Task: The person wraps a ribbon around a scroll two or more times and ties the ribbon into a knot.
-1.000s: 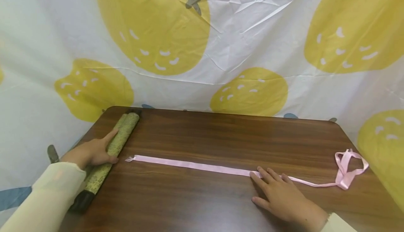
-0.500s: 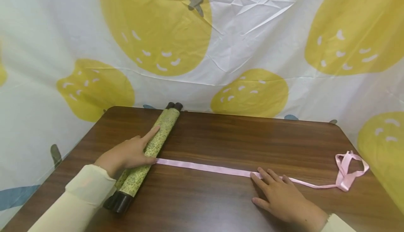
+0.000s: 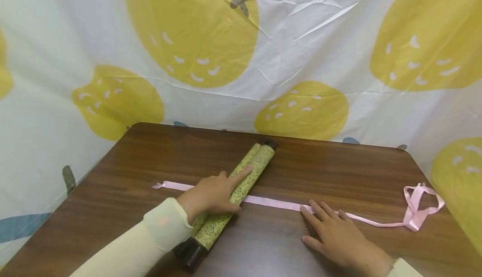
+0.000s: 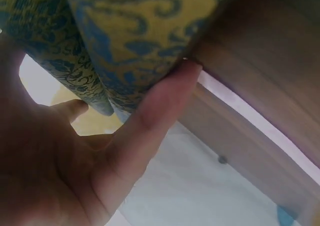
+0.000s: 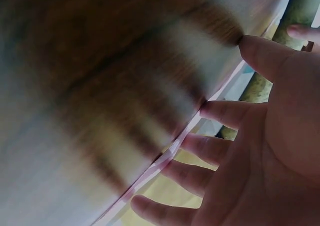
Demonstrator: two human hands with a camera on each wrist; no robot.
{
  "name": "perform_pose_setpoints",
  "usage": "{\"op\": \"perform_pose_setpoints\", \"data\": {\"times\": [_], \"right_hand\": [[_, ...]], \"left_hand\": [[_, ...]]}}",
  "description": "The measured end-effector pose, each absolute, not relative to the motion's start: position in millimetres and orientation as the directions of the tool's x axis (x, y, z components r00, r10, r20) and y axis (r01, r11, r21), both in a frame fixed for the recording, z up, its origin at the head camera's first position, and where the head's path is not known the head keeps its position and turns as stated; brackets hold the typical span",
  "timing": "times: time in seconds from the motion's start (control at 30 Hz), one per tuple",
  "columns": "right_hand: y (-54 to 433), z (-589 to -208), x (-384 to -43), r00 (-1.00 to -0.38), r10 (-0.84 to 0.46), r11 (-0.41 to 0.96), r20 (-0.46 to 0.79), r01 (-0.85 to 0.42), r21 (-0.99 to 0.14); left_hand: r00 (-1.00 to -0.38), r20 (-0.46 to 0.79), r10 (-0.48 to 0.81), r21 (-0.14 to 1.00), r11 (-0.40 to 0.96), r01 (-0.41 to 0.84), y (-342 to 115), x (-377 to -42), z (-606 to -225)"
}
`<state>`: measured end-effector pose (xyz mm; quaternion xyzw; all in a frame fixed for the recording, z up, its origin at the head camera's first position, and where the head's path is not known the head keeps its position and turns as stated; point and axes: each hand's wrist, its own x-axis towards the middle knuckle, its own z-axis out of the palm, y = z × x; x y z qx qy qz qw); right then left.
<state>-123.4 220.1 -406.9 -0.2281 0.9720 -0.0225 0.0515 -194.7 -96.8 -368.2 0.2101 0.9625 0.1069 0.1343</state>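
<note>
My left hand (image 3: 212, 194) grips a double-rolled scroll (image 3: 256, 166) covered in yellow-green patterned cloth, with black knobs at its ends. Thumb and fingers lie on opposite sides of the two rolls, as the left wrist view shows with the patterned cloth (image 4: 145, 40) close up. The scroll slants over a flat pink ribbon (image 3: 271, 202), hiding part of it. On that ribbon my right hand (image 3: 335, 233) rests with its fingers spread, fingertips on the strip. In the right wrist view the fingertips (image 5: 212, 108) line up along the ribbon (image 5: 150, 172).
Beyond the right hand the ribbon ends in a loose looped bundle (image 3: 416, 210) near the right edge of the brown wooden table (image 3: 320, 164). A frayed ribbon end (image 3: 158, 185) lies to the left. Behind the table hangs a white curtain (image 3: 211, 103) printed with lemons.
My left hand has carried the scroll rightward from the table's left edge to across the ribbon, whose frayed left end shows again. The right hand has stayed in place on the ribbon.
</note>
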Motion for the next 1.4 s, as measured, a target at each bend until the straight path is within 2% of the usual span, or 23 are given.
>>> {"op": "perform_pose_setpoints", "data": {"times": [0.5, 0.67, 0.83, 0.97, 1.2, 1.4], "right_hand": [[226.1, -409.7, -121.4, -0.900, -0.434, 0.901, -0.053, -0.434, -0.008], [220.8, -402.7, -125.6, -0.883, -0.468, 0.883, 0.012, -0.468, 0.032], [195.3, -394.8, -132.5, -0.820, -0.554, 0.832, 0.145, -0.552, 0.053], [162.5, -391.7, -135.4, -0.745, -0.640, 0.765, 0.188, -0.641, 0.064], [99.5, -390.8, -129.2, -0.631, -0.751, 0.655, 0.194, -0.748, 0.105], [66.2, -391.7, -124.5, -0.575, -0.813, 0.581, 0.086, -0.795, 0.175]], "left_hand": [[-0.845, -0.235, 0.480, 0.080, 0.876, 0.475, -58.7, -188.9, -374.4], [-0.838, -0.249, 0.486, 0.114, 0.874, 0.473, -66.5, -189.5, -370.8], [-0.853, -0.257, 0.454, 0.185, 0.890, 0.417, -93.7, -190.6, -361.9], [-0.881, -0.230, 0.414, 0.206, 0.905, 0.372, -122.8, -190.1, -359.8], [-0.902, -0.225, 0.368, 0.174, 0.926, 0.334, -170.3, -181.2, -371.9], [-0.906, -0.230, 0.355, 0.166, 0.932, 0.323, -186.4, -173.0, -376.1]]}}
